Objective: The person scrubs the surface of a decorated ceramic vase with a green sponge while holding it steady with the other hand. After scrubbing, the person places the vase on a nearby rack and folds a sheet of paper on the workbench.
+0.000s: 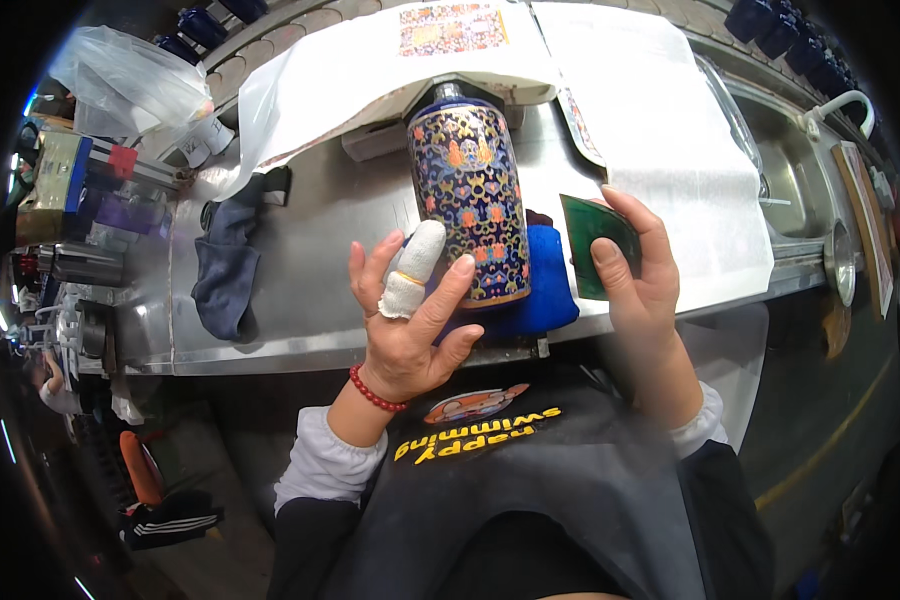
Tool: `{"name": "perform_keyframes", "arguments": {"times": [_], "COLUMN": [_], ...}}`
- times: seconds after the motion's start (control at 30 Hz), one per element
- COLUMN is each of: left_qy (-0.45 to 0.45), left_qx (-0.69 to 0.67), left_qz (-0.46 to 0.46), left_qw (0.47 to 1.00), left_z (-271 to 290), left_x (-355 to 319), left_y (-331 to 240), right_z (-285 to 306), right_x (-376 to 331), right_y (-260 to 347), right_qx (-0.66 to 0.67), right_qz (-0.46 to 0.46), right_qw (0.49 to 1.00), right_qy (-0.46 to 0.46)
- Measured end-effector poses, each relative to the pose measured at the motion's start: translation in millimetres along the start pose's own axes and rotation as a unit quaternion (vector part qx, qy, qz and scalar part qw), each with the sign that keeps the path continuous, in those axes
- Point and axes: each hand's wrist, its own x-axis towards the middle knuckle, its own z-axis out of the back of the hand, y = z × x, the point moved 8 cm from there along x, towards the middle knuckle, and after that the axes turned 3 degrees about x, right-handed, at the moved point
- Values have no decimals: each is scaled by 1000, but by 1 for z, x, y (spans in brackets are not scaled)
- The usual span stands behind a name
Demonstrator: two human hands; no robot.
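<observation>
A tall cylindrical vase (470,195) with a dark blue, orange and gold flower pattern lies on its side on a blue cloth (548,285) at the front of a metal workbench (310,310). My left hand (410,320), one finger wrapped in white bandage and a red bead bracelet at the wrist, is spread with its fingertips against the vase's near end. My right hand (638,290) pinches a small dark green square pad (596,250) just right of the vase.
A dark grey rag (225,265) lies left of the vase. White sheets (660,130) cover the back and right of the bench. A plastic bag (130,85) sits at the far left. A sink with a tap (840,110) is at the right.
</observation>
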Motion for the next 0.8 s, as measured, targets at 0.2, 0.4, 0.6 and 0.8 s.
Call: {"name": "perform_keyframes", "arguments": {"times": [0.2, 0.4, 0.6, 0.8], "left_qy": [28, 22, 0, 13], "left_qx": [59, -34, 49, 33], "left_qz": [-72, -44, -71, -132], "left_qw": [995, 998, 996, 991], "left_z": [-2, 3, 4, 1], "left_x": [0, -2, -5, -3], "left_y": [-15, -13, -16, -28], "right_z": [0, -3, -12, -17], "right_x": [-13, -19, -26, -26], "right_y": [4, 13, -1, 6], "right_qx": [16, 11, 85, 70], "right_qz": [-8, -11, -140, -108], "right_qw": [1000, 999, 984, 989], "right_qy": [-2, 31, 62, 74]}}
